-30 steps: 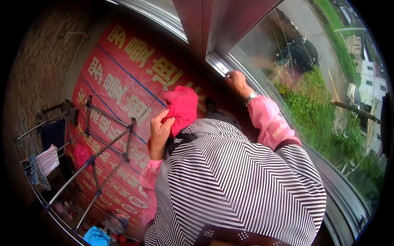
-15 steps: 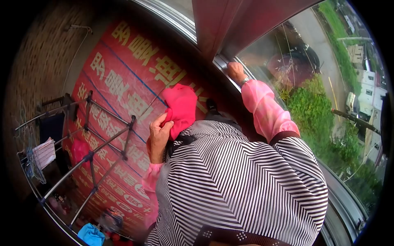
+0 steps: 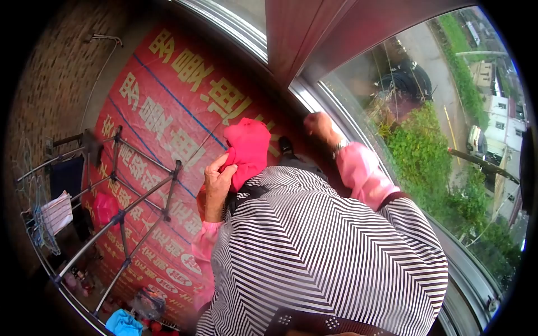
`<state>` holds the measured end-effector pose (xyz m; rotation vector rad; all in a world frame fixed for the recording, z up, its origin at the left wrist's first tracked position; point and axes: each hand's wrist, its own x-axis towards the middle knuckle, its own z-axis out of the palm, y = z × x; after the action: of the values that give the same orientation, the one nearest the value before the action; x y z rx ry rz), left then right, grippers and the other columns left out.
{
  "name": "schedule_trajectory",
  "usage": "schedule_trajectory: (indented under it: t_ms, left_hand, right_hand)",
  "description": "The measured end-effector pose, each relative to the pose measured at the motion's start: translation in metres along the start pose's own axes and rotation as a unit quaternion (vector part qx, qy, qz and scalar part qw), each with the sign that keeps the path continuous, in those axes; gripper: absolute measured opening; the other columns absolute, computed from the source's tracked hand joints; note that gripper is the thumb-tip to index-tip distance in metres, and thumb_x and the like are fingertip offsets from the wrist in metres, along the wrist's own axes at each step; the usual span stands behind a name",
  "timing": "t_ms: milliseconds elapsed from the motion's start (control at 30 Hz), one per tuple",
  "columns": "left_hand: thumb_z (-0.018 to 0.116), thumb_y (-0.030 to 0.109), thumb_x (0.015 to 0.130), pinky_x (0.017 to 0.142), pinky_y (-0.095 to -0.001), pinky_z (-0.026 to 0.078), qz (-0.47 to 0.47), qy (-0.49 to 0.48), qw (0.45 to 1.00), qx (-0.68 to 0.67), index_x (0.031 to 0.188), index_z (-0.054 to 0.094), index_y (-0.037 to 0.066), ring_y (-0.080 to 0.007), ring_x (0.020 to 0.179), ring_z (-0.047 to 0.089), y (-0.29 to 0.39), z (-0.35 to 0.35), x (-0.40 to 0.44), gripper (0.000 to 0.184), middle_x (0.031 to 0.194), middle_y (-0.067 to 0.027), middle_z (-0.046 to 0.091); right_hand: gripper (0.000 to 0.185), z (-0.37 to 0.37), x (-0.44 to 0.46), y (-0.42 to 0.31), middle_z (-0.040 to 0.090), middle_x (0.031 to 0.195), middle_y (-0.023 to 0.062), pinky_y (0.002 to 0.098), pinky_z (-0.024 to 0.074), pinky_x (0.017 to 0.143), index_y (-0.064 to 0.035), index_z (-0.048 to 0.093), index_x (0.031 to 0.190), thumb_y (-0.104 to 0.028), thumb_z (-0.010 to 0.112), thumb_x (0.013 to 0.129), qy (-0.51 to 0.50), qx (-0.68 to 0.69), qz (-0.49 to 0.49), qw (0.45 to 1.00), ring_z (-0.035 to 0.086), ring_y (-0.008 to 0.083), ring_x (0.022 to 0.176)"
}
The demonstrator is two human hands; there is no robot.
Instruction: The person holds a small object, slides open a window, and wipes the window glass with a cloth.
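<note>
Thumb and fingers of the left hand [image 3: 216, 185] are together, clamped on the near edge of a pinkish-red cloth [image 3: 248, 147]. With that small fold pinched, the rest of the cloth is bunched beyond the fingertips, just above the striped garment [image 3: 319, 241] and well above the red printed sheet [image 3: 185, 145]. Holding it at the edge, close to the body, probably gives a firm hold with little effort while leaving most of the fabric loose.

The right hand [image 3: 319, 125] is apart from the cloth, near the metal window track [image 3: 330, 109]. Its fingers look curled inward, but blur and the angle hide the fingertips, so I cannot tell how far open this grip is, whether it holds anything, or whether it touches the track. Reaching out to that side seems to set it close to the frame and clear of the cloth. A metal watch [image 3: 340, 145] sits at its wrist.

Over to the left, a tubular rack [image 3: 147, 196] stands apart from both hands, and a blue cloth [image 3: 124, 323] lies near its lower end.
</note>
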<state>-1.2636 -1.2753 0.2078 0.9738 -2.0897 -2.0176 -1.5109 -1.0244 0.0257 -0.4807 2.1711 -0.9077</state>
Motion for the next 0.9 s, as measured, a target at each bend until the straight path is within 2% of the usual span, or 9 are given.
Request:
schedule_trajectory:
  t_ms: [33,100,167,267,400,500,700,833,900]
  left_hand:
    - [0.06,0.003,0.079,0.08,-0.0274,0.049,-0.006,-0.004,1.0,-0.013,0.106,0.064,-0.009,-0.0123,0.087,0.062,0.001,0.0,0.002,0.03,0.093,-0.0093,0.07]
    - [0.06,0.003,0.078,0.08,-0.0275,0.049,-0.02,-0.001,0.999,-0.027,0.106,0.065,-0.009,-0.0123,0.088,0.063,-0.006,0.004,0.005,0.03,0.094,-0.009,0.07]
    - [0.06,0.002,0.077,0.08,-0.0272,0.05,0.006,0.009,1.0,-0.01,0.105,0.065,-0.008,-0.0135,0.088,0.064,-0.009,0.008,0.008,0.029,0.095,-0.0092,0.07]
    - [0.06,0.001,0.076,0.082,-0.0277,0.05,0.033,-0.015,0.999,-0.008,0.104,0.066,-0.006,-0.0164,0.09,0.065,-0.003,0.017,0.014,0.03,0.096,-0.0109,0.07]
    - [0.061,0.002,0.075,0.085,-0.0288,0.049,0.072,-0.015,0.996,0.044,0.105,0.066,-0.006,-0.019,0.095,0.065,0.014,0.031,0.019,0.031,0.1,-0.0124,0.07]
    - [0.062,0.003,0.075,0.087,-0.0295,0.049,0.101,-0.006,0.994,0.046,0.107,0.065,-0.006,-0.02,0.098,0.065,0.022,0.042,0.02,0.033,0.102,-0.0137,0.07]
    - [0.062,0.005,0.075,0.087,-0.03,0.049,0.133,-0.03,0.991,0.014,0.108,0.065,-0.006,-0.0201,0.097,0.066,0.028,0.058,0.021,0.035,0.101,-0.015,0.07]
    - [0.062,0.003,0.075,0.081,-0.0283,0.051,0.159,-0.016,0.986,-0.037,0.106,0.066,-0.005,-0.0169,0.089,0.066,0.041,0.064,0.015,0.032,0.095,-0.0116,0.07]
    - [0.062,0.003,0.076,0.079,-0.0273,0.051,0.145,-0.015,0.988,-0.057,0.106,0.066,-0.004,-0.014,0.086,0.065,0.055,0.066,0.009,0.031,0.092,-0.0092,0.07]
  right_hand:
    - [0.022,0.012,-0.023,-0.004,0.067,0.067,0.0082,0.0339,0.0501,0.056,-0.0042,0.067,0.071,-0.02,0.059,0.082,-0.055,0.108,0.029,0.992,0.065,0.0186,0.061]
    - [0.02,0.046,-0.045,0.012,0.067,0.068,0.0098,0.0337,0.0504,0.058,-0.0036,0.066,0.073,-0.019,0.058,0.083,-0.116,0.004,-0.033,0.993,0.065,0.019,0.064]
    - [0.02,0.077,-0.051,0.033,0.066,0.07,0.0106,0.0322,0.0506,0.062,-0.0034,0.067,0.076,-0.019,0.057,0.084,0.008,-0.162,-0.239,0.957,0.065,0.0191,0.066]
    - [0.03,0.038,-0.07,-0.053,0.067,0.075,0.0097,0.0308,0.0513,0.067,-0.0021,0.069,0.083,-0.029,0.059,0.09,-0.075,0.047,-0.019,0.996,0.064,0.0186,0.07]
    - [0.053,0.008,-0.07,-0.114,0.067,0.091,0.0109,0.0297,0.0531,0.074,0.0058,0.062,0.104,-0.046,0.052,0.097,-0.147,0.32,0.044,0.935,0.064,0.017,0.08]
    - [0.046,0.002,-0.081,-0.152,0.065,0.086,0.0069,0.0271,0.0524,0.069,0.0043,0.064,0.105,-0.04,0.054,0.097,-0.127,0.404,0.09,0.901,0.062,0.0135,0.074]
    - [0.063,-0.014,-0.097,-0.188,0.062,0.11,0.0091,0.0284,0.048,0.089,0.0032,0.055,0.126,-0.051,0.05,0.096,-0.247,0.383,0.004,0.89,0.059,0.0152,0.101]
    - [0.066,-0.027,-0.122,-0.21,0.059,0.117,0.0086,0.0309,0.0468,0.092,0.0021,0.049,0.133,-0.051,0.055,0.094,-0.288,0.424,-0.02,0.859,0.057,0.0156,0.106]
    - [0.067,-0.028,-0.127,-0.21,0.06,0.116,0.0091,0.0304,0.047,0.092,0.0015,0.048,0.133,-0.047,0.064,0.09,-0.262,0.367,-0.077,0.889,0.057,0.0153,0.107]
